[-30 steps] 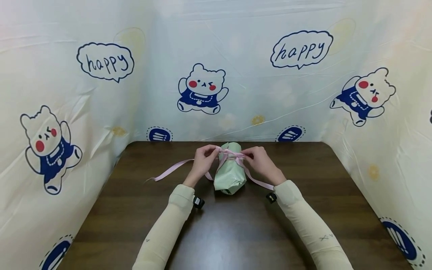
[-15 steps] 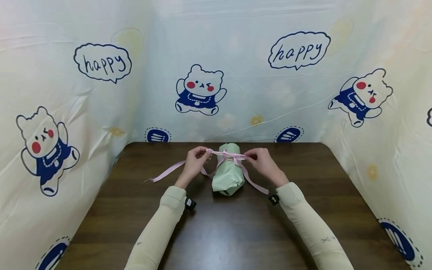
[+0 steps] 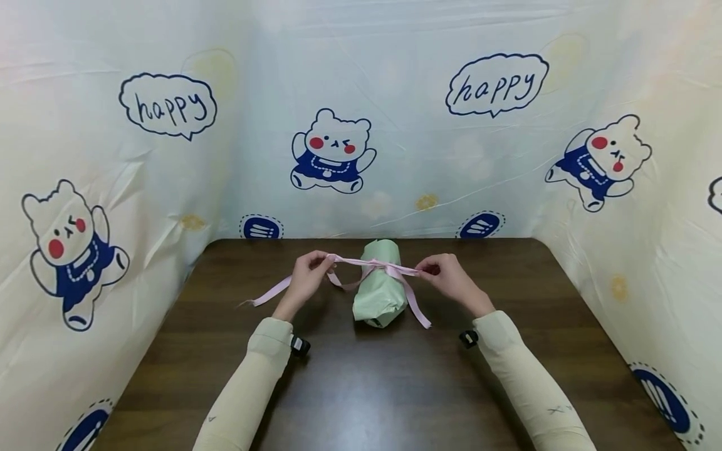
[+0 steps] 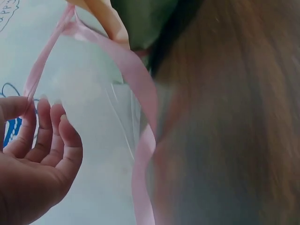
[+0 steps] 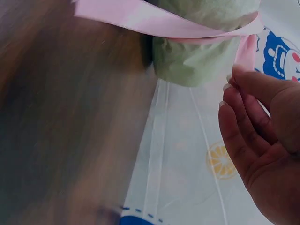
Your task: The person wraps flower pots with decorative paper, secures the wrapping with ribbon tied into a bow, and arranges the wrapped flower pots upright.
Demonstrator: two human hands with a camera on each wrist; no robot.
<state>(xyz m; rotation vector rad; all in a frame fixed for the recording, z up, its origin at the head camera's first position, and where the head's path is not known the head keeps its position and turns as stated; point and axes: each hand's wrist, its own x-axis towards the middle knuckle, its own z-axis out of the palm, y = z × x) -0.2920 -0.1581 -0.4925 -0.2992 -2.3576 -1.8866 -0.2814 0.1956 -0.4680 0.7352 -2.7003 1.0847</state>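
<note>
A bundle wrapped in pale green paper (image 3: pixel 379 295) lies on the table, with a pink ribbon (image 3: pixel 389 266) tied around its upper part. To its left, my left hand (image 3: pixel 307 275) pinches one stretch of the ribbon between thumb and index finger, the other fingers loosely curled in the left wrist view (image 4: pixel 42 150). On the opposite side my right hand (image 3: pixel 451 282) pinches the other stretch, seen close in the right wrist view (image 5: pixel 262 126). Between both hands the ribbon runs nearly straight over the knot. Its loose tails hang down on either side of the bundle.
The dark wooden table (image 3: pixel 361 388) ends at a pale printed curtain (image 3: pixel 417 156) behind and at both sides. One ribbon tail lies on the wood at the left. Small black wrist cameras (image 3: pixel 300 346) sit at both cuffs.
Both hands have moved apart, the left one farther, drawing the ribbon out straighter and tighter across the bundle. The right-hand tail now hangs nearer the bundle.
</note>
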